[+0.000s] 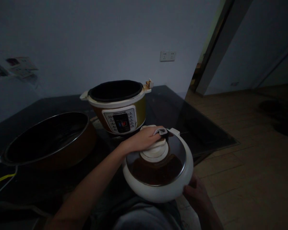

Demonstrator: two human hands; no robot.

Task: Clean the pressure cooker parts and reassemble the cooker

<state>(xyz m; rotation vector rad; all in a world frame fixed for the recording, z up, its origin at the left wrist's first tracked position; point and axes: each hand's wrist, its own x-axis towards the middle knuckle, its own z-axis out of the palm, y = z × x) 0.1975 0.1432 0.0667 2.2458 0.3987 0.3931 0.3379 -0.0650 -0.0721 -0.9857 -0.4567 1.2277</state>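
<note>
A pressure cooker lid point(134, 183), white around the rim with a shiny brown top and a white central handle, is tilted in front of my body. My left hand point(147, 137) reaches across its top, closed on a small greyish cloth point(161, 131) beside the handle. My right hand point(196, 190) grips the lid's lower right rim, with its thumb at the edge and the other fingers hidden underneath. Just behind the lid stands the electric pressure cooker point(140, 111), lidless, showing its dark inner pot and a lit control panel.
A large wide brown pan point(86, 137) sits on the left of the dark table point(168, 102). A yellow strip point(4, 178) and a white cable lie near the left edge. A wall socket point(167, 56) is behind. Tiled floor point(220, 169) lies beyond the table's right corner.
</note>
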